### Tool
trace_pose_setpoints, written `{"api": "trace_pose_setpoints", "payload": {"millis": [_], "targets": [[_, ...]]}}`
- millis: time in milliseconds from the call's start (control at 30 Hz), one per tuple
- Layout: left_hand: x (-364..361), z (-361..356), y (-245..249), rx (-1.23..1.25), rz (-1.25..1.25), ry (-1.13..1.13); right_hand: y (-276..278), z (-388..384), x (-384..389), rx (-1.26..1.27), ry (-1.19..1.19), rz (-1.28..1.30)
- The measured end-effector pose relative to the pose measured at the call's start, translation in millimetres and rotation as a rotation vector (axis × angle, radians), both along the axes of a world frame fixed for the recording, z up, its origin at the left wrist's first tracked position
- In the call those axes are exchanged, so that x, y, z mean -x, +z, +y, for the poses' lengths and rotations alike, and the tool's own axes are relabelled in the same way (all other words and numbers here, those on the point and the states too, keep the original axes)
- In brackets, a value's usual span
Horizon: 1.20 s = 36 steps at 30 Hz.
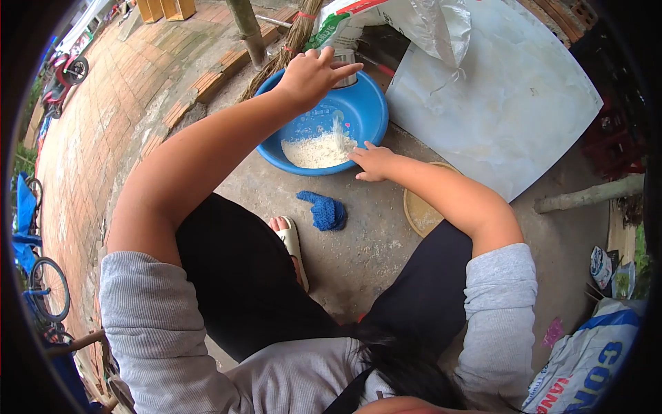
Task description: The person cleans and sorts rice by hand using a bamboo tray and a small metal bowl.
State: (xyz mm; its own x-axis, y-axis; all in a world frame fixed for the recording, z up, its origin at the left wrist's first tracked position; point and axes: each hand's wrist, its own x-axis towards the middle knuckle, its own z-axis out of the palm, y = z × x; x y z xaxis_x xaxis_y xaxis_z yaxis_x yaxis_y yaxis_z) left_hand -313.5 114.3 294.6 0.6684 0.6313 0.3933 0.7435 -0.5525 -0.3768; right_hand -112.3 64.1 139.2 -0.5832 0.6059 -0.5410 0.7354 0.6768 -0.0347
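My left hand (309, 77) is raised over the far side of a blue plastic basin (376, 114), gripping a clear cup (345, 77). The hand partly covers the cup. Below it, a thin stream of pale grains (338, 127) falls into the basin. A heap of off-white, grain-like material (314, 152) lies on the near side of the basin's bottom. At the basin's near right rim, my right hand (374, 163) has its fingers spread, with the fingertips beside the heap and nothing visibly held.
A blue knitted glove (324, 211) lies on the concrete before the basin. A round shallow tray (419, 212) sits partly under my right forearm. To the right is a large pale sheet (496, 96), with a white sack (414, 27) above it. A straw broom (298, 36) stands behind.
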Motion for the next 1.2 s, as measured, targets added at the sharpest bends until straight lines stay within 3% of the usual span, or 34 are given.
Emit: {"api": "trace_pose_setpoints", "payload": {"millis": [133,233,267,333,367,433,500,533,600,633,700,867,967,1167,1200], "targets": [[-2,2,-3,-0.08,0.006,-0.048,2,2,-12,-0.026,0.041,0.027],[-8,-5,0,-0.016,0.004,0.016,1,7,-24,-0.011,-0.003,0.067],[-12,-7,1,0.113,-0.123,0.1,2,12,-29,-0.012,-0.01,0.066],[-21,-9,4,0.385,-0.337,0.224,9,17,-37,0.132,-0.336,0.478],[-24,-8,4,0.388,-0.338,0.215,12,16,-44,0.13,-0.345,0.475],[-32,-3,-1,0.782,-0.629,0.245,64,4,-50,0.482,-0.956,0.907],[-46,-1,-21,0.841,-0.761,0.234,85,-2,-69,0.595,-0.979,1.152],[-56,-9,-16,1.067,-0.858,0.284,92,-5,-77,0.63,-1.028,1.258],[-74,-20,-15,1.423,-0.926,0.282,103,-16,-95,0.569,-1.054,1.256],[-81,-20,-17,1.438,-0.916,0.27,108,-23,-103,0.511,-1.064,1.25],[-96,-23,-19,1.613,-0.666,0.205,109,-43,-116,0.412,-1.161,1.283],[-153,-23,-35,1.643,-0.243,0.097,105,-94,-159,0.29,-1.163,1.161],[-194,-24,-46,1.76,-0.2,0.052,105,-118,-194,0.255,-1.229,1.131],[-263,-31,-70,1.666,-0.148,0.001,120,-172,-271,0.083,-1.347,1.017],[-269,-29,-77,1.702,-0.193,0.072,125,-184,-289,0.064,-1.1,0.764]]}}
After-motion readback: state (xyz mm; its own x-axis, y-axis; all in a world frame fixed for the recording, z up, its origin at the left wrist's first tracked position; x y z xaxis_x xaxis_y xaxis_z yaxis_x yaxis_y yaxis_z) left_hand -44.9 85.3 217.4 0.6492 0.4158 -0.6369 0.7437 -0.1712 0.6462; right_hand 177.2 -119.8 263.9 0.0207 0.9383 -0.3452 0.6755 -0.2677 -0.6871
